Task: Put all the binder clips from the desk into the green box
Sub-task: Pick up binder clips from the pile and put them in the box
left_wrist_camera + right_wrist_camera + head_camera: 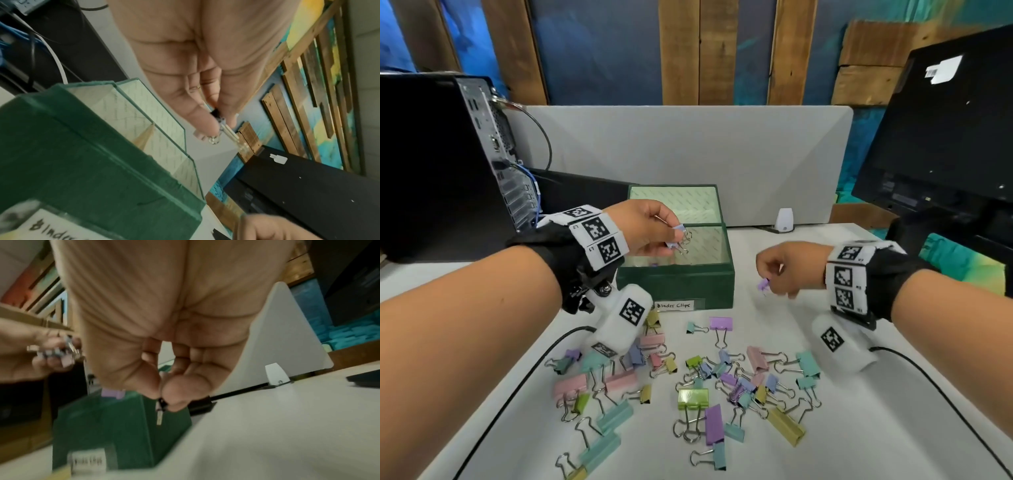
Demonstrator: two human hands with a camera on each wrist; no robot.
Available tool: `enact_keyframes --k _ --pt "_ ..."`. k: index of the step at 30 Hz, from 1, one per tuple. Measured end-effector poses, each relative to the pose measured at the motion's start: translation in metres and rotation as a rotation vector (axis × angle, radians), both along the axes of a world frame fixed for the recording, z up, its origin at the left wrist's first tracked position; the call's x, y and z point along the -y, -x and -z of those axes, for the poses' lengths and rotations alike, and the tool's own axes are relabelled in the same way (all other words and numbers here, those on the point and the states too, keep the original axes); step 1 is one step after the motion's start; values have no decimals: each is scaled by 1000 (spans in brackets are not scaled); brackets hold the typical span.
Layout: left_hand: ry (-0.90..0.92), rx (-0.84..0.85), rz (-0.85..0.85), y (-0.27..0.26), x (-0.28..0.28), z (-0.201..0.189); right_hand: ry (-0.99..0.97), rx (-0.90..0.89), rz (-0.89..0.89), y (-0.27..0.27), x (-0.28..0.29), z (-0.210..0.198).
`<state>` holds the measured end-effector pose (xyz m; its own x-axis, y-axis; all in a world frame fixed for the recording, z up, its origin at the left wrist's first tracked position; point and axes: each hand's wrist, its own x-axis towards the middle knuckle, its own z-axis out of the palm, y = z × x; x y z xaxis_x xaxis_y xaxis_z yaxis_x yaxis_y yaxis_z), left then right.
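Observation:
The green box, labelled "Binder Clips", stands open at mid-desk with its lid raised behind. My left hand hovers over the box's near compartment and pinches a pale blue binder clip with its wire handles dangling. My right hand is to the right of the box, above the desk, pinching a small purple clip. Several pastel clips lie scattered on the white desk in front of the box. In the left wrist view my fingertips pinch the clip above the box. In the right wrist view my fingertips pinch a clip's handle.
A black computer tower with cables stands at the left, a dark monitor at the right. A grey divider panel runs behind the box, with a small white device at its foot. Black cables cross the desk.

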<state>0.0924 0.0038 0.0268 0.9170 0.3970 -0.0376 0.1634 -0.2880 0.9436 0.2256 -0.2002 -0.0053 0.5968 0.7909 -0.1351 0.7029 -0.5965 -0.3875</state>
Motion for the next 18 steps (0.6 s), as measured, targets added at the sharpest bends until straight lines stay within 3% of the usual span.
enact_keyframes --k 7,14,18 --pt "46 14 -70 -21 -6 7 -415 -212 77 -2 -55 -39" --pt "61 31 -112 -35 -13 12 -379 -132 129 -4 -72 -26" --pt "-56 22 -142 -40 -14 17 -407 -221 87 -7 -54 -19"
